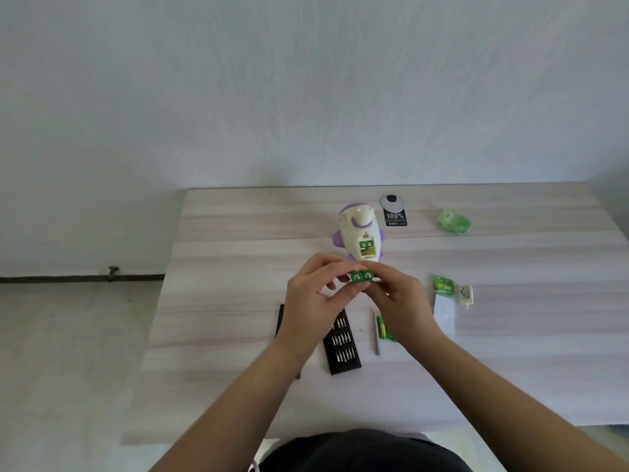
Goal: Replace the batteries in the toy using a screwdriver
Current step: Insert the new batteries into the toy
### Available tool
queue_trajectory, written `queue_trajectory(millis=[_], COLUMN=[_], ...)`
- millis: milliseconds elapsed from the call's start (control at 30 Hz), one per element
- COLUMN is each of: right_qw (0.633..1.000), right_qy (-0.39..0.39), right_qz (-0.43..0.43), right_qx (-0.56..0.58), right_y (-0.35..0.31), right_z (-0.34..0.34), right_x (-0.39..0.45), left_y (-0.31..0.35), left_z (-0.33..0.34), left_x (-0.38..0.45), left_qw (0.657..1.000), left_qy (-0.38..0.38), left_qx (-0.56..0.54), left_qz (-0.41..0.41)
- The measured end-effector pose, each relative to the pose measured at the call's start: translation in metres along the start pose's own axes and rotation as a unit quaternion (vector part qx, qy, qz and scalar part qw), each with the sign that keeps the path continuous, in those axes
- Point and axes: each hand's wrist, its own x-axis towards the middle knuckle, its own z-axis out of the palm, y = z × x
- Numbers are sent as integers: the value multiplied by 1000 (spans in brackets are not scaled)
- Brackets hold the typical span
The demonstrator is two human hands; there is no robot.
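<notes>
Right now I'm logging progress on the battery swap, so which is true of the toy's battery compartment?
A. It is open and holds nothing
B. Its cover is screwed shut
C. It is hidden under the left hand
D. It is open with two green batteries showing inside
D: the toy lies on the table with its compartment uncovered and two green battery ends visible inside, beyond both hands.

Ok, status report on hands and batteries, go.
Left hand and right hand both pinch a pair of green batteries. White-and-purple toy compartment open, batteries inside. Path clear.
</notes>
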Motion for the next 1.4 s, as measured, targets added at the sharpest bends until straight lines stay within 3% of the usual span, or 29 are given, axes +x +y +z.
queue_trajectory(millis=[367, 933, 1067, 1167, 1267, 1400], right_qw=[976, 967, 978, 996, 980, 962], right_qy=[47, 67, 75, 25, 2, -9], right_qz=[-193, -235, -188, -67, 5, 14], right_qx=[-87, -70, -54, 55, 200, 272], right_y=[-36, -9, -6, -9, -9, -7], right_z=[-12, -79, -82, -83, -85, -85], right_x=[7, 26, 24, 20, 19, 17], left_y=[40, 59, 58, 59, 63, 63], left_z=[-21, 43, 51, 54, 58, 60], left_x=[21, 46, 44, 42, 46, 50], left_qw=[996, 994, 1000, 991, 965, 934], left_qy=[10, -8, 11, 40, 69, 91], left_qx=[3, 5, -9, -68, -173, -245], left_qz=[92, 108, 20, -109, -183, -245])
